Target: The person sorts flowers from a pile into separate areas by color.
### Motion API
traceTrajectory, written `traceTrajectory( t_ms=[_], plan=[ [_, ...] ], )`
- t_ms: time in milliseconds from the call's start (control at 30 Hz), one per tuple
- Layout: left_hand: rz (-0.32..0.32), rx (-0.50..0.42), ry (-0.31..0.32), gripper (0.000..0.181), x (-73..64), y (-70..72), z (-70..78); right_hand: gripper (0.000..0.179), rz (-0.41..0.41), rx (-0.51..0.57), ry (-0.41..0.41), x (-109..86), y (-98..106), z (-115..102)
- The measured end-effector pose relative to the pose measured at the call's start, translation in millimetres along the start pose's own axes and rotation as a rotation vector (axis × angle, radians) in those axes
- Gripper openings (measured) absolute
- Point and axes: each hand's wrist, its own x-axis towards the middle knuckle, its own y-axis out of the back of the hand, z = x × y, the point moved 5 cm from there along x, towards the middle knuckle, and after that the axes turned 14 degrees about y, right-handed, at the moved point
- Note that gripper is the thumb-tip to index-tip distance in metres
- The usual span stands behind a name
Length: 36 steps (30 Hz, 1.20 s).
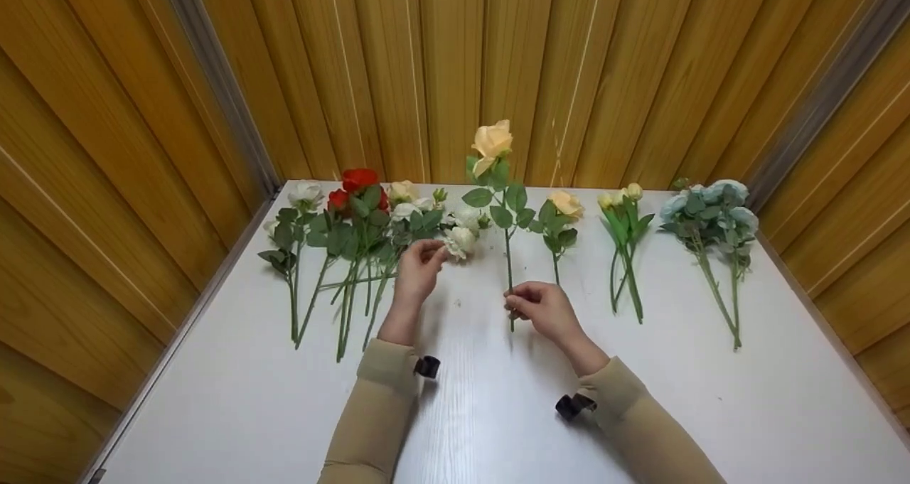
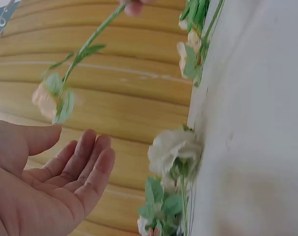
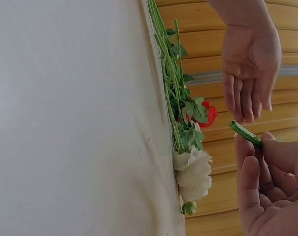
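Observation:
A peach artificial rose (image 1: 493, 143) stands nearly upright in front of the back wall, its green stem (image 3: 246, 132) pinched near the lower end between thumb and fingers of my right hand (image 1: 546, 310). My left hand (image 1: 418, 271) is raised over the table with relaxed, slightly bent fingers and nothing in them, as the left wrist view also shows with the palm (image 2: 55, 191) turned up. Just beyond its fingertips in the head view lie white flowers (image 1: 461, 241). Another peach rose (image 1: 566, 204) lies behind my right hand.
Red roses (image 1: 360, 180) and white roses (image 1: 306, 192) lie on the left of the white table (image 1: 469, 427). Yellow tulips (image 1: 625, 198) and pale blue flowers (image 1: 725, 203) lie on the right. A wood-panelled wall (image 1: 455, 65) closes off the back.

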Motion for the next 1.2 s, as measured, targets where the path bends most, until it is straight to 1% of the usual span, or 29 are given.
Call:
traceTrajectory(
  t_ms=[133, 200, 300, 367, 467, 600, 700, 800, 900, 967, 1033, 1067, 1133, 1200],
  plan=[
    [0.190, 0.083, 0.003, 0.027, 13.7, 37.8, -11.0, 0.016, 0.065, -0.036, -0.077, 6.5, 22, 12],
    [0.260, 0.116, 0.019, 0.028, 19.4, 55.0, -19.3, 0.019, 0.081, -0.067, -0.110, 9.1, 34, 19],
    [0.328, 0.158, 0.050, 0.033, 26.6, 77.2, -31.2, 0.023, 0.102, -0.106, -0.156, 12.5, 53, 29],
    [0.347, 0.187, 0.085, 0.038, 30.5, 88.3, -39.6, 0.025, 0.113, -0.113, -0.185, 13.4, 65, 37],
    [0.357, 0.271, 0.162, 0.044, 34.7, 99.6, -51.3, 0.028, 0.128, -0.121, -0.223, 13.3, 77, 47],
    [0.337, 0.399, 0.259, 0.048, 37.3, 105.0, -62.2, 0.029, 0.111, -0.136, -0.286, 11.0, 85, 59],
    [0.348, 0.479, 0.277, 0.046, 36.4, 105.4, -63.1, 0.029, 0.102, -0.129, -0.328, 9.5, 87, 65],
    [0.372, 0.519, 0.263, 0.039, 32.9, 106.0, -61.8, 0.028, 0.099, -0.116, -0.345, 8.5, 88, 67],
    [0.357, 0.520, 0.273, 0.034, 31.2, 107.4, -61.2, 0.027, 0.103, -0.114, -0.353, 8.1, 88, 67],
    [0.314, 0.505, 0.295, 0.027, 30.8, 108.0, -59.6, 0.027, 0.100, -0.117, -0.358, 7.7, 87, 67],
    [0.239, 0.483, 0.339, 0.018, 31.2, 107.5, -57.3, 0.027, 0.097, -0.117, -0.368, 7.4, 87, 67],
    [0.193, 0.466, 0.347, 0.018, 31.5, 106.3, -55.3, 0.028, 0.096, -0.116, -0.373, 7.3, 87, 67],
    [0.087, 0.382, 0.393, 0.018, 30.8, 102.7, -53.7, 0.027, 0.094, -0.113, -0.382, 7.2, 87, 68],
    [-0.015, 0.296, 0.432, 0.015, 30.9, 98.2, -53.9, 0.027, 0.091, -0.114, -0.388, 6.9, 86, 68]
  ],
)
